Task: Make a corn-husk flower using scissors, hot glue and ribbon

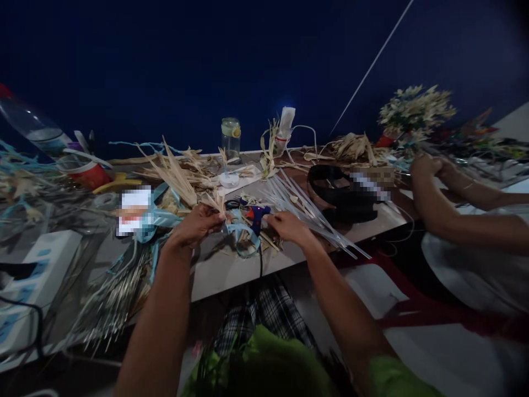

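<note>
Left hand (199, 225) pinching pale husk (216, 203) above the near table (215, 278); right hand (286, 226) gripping what looks like a glue gun (257, 220), just right. Judged step: gluing; next move calls for steady aim.

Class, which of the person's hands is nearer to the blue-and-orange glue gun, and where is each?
Right. The right hand is at the glue gun, fingertips against it; the left hand is apart, to its left, pinching pale dried husk.
</note>
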{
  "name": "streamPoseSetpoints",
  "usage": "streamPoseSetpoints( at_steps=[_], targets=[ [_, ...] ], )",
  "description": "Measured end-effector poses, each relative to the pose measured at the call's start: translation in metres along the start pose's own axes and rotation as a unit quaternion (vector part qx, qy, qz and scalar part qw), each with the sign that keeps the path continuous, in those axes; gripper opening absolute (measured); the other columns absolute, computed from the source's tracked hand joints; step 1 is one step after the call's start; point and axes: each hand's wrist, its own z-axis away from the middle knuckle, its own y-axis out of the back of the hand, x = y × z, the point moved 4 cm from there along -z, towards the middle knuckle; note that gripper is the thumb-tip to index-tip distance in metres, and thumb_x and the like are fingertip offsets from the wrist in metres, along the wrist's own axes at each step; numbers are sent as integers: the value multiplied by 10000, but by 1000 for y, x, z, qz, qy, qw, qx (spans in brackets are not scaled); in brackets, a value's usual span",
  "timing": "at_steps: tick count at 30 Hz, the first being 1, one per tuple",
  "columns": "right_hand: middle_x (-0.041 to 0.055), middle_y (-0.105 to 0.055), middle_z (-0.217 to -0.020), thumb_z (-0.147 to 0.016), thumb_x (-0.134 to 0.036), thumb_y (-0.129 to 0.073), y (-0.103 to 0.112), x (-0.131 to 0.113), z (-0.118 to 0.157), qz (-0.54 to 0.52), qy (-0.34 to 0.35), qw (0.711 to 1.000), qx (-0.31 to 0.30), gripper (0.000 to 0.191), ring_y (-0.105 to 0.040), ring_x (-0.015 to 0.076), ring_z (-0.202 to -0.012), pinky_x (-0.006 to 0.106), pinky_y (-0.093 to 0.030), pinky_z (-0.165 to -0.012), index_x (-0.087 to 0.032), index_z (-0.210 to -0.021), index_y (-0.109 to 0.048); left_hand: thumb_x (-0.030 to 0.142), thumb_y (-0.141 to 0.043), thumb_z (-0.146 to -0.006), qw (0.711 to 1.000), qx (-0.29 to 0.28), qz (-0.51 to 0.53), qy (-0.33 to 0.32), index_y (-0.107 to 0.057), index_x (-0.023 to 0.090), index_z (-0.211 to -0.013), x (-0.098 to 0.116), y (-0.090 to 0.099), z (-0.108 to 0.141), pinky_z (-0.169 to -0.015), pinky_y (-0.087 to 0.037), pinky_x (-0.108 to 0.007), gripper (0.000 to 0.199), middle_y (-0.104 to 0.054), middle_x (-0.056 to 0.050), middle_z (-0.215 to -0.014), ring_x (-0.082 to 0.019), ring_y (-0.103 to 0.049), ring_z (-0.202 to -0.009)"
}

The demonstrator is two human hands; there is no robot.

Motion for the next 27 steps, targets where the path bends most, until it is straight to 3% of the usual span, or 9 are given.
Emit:
streamPoseSetpoints(
  at_steps=[3,7,12,15,17,20,22,24,27],
  targets=[
    [119,-658,-668,-810,-578,-350,-5,-10,-5,121,-23,991,50,528,-645,227,-740,281,-449,-649,-149,-649,-613,348,-729,-561,1000,-24,-18,0,-571,104,-656,-3,0,-1,-407,-248,-186,305,-568,-18,-577,-32,-367,-424],
    [182,-672,-845,-732,-674,-397,-12,-21,-15,149,-32,986,72,595,-620,279,-887,315,-449,-710,-133,-751,-644,357,-745,-533,1000,-27,-11,3,-557,108,-661,-3,-4,0,-420,-276,-183,337,-574,-16,-592,-34,-386,-440],
    [136,-661,-756,-686,-565,-528,-17,-21,-18,74,-55,993,80,426,-622,258,-799,306,-445,-664,-149,-674,-622,333,-762,-504,1000,-14,13,8,-526,128,-706,-2,-6,1,-435,-284,-182,372,-580,-8,-617,-56,-438,-487],
    [78,-627,-657,-702,-462,-536,-14,-18,-12,-85,-59,986,127,314,-606,211,-690,291,-446,-611,-164,-615,-582,337,-752,-518,1000,-22,16,1,-527,130,-680,-2,-5,1,-420,-256,-182,347,-572,-3,-609,-45,-403,-462],
    [50,-613,-633,-711,-400,-542,-15,-16,-8,-292,-73,947,110,245,-587,173,-627,273,-456,-576,-161,-668,-573,340,-745,-534,1000,-26,13,-4,-535,129,-667,-2,-5,1,-409,-233,-179,326,-563,0,-596,-36,-379,-445],
    [37,-617,-659,-721,-279,-539,-17,-20,-6,-587,-75,806,-19,140,-547,117,-560,232,-455,-527,-146,-762,-553,329,-740,-550,1000,-27,12,-10,-542,127,-674,0,-5,1,-398,-219,-172,308,-539,11,-569,-22,-350,-420],
    [40,-620,-708,-729,-238,-529,-12,-28,-4,-679,-35,726,-101,123,-485,72,-508,192,-424,-487,-135,-794,-543,322,-738,-555,1000,-20,10,-10,-539,124,-676,1,-5,1,-391,-215,-169,306,-527,18,-559,-13,-329,-405],
    [42,-621,-769,-756,-263,-504,-6,-33,-2,-699,14,700,-145,153,-402,41,-461,169,-385,-455,-132,-824,-544,322,-731,-565,1000,-12,1,-6,-542,115,-668,1,-5,1,-386,-206,-169,298,-510,22,-542,-9,-313,-397],
    [45,-625,-908,-790,-352,-445,0,-36,0,-651,73,741,-146,243,-326,31,-441,171,-363,-454,-163,-895,-555,327,-715,-589,1000,-13,-21,-3,-572,99,-666,-1,-3,-1,-395,-220,-175,279,-496,18,-530,-18,-322,-408]
  ],
)
